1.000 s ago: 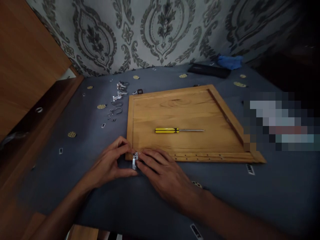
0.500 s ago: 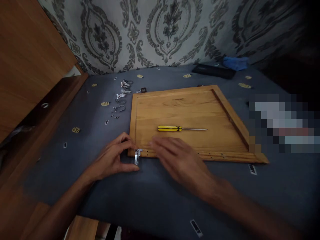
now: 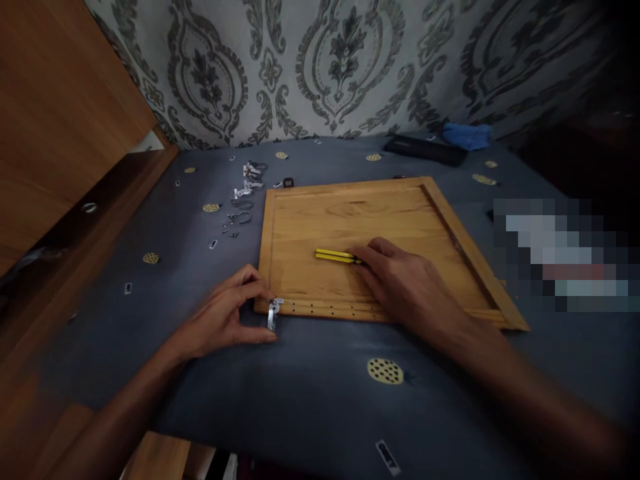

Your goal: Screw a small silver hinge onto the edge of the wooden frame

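A framed wooden panel (image 3: 320,230) lies flat on the blue-grey patterned cloth, with a row of small holes along its near edge. At its near left corner sits a silver metal hinge (image 3: 273,315). My left hand (image 3: 227,310) steadies this hinge, index finger at its upper end and thumb by its lower end. Over the middle of the panel, my right hand (image 3: 405,280) is closed on a screwdriver (image 3: 333,255) around the front of its handle. The yellow and black handle points left out of my fingers; its shaft is hidden behind the hand.
Beyond the panel's left side lie more metal hinges (image 3: 245,190), curved metal pieces (image 3: 241,217) and small screws (image 3: 233,235). At the back are a black case (image 3: 425,150) and a blue cloth (image 3: 467,136). A wooden cabinet (image 3: 65,87) stands on the left.
My right hand has moved right and away from me, from the panel's near edge onto the screwdriver, and has closed on it. My left hand stays at the hinge.
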`<action>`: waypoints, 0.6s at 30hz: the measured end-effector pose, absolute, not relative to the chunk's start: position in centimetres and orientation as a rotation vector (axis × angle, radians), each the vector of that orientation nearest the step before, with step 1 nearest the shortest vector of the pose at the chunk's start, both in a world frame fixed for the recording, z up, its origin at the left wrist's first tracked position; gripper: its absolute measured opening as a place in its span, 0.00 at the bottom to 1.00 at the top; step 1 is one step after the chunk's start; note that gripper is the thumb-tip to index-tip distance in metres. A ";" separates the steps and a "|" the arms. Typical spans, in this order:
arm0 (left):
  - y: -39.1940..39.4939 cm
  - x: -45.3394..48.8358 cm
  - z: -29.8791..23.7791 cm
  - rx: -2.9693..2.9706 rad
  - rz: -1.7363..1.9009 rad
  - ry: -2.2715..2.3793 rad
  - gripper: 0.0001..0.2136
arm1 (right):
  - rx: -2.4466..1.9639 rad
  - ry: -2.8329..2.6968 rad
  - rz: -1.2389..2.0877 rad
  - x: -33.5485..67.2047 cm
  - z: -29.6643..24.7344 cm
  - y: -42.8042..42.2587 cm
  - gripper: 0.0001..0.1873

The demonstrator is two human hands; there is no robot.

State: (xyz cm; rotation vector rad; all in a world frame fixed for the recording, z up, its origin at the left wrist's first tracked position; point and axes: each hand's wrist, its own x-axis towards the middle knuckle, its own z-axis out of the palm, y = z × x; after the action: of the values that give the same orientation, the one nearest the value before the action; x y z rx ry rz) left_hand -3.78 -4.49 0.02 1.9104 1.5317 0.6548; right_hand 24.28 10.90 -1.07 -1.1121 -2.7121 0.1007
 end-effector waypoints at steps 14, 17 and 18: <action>-4.3 -3.5 0.4 1.877 0.609 1.544 0.18 | -0.482 -1.763 1.359 18.2 5.3 5.7 0.06; -4.4 -3.5 0.4 1.872 0.610 1.550 0.19 | -0.377 -1.684 1.468 16.6 4.8 5.2 0.11; -4.4 -3.5 0.4 1.871 0.607 1.552 0.19 | -0.370 -1.679 1.485 16.3 4.5 5.2 0.11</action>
State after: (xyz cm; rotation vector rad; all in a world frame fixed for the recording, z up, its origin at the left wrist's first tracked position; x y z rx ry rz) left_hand -3.48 -4.38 0.42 1.8711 1.5517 0.6074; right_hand 16.26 5.16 4.50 -0.3704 -1.6789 1.4845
